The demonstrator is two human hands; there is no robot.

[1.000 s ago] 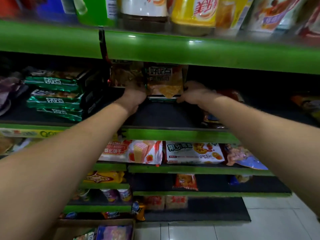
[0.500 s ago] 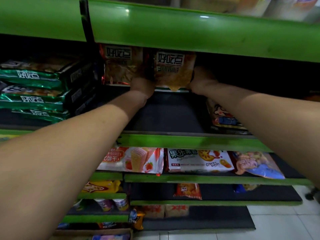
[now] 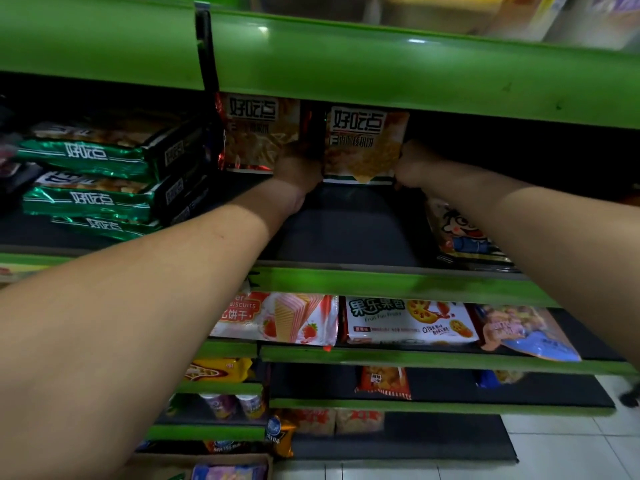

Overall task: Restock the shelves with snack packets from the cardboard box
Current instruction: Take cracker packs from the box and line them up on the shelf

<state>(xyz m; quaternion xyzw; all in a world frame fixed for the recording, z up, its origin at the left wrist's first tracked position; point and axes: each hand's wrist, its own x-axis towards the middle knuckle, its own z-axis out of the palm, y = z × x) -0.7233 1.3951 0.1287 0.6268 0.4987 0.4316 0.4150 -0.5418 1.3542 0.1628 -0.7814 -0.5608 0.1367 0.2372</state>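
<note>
Packet pushed deeper, both hands gripping

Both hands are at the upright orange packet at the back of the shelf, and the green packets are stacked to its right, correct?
Not quite: the green packets are stacked to the left of the orange packet, as the head view shows. The left hand and right hand are indeed at its sides.
</note>
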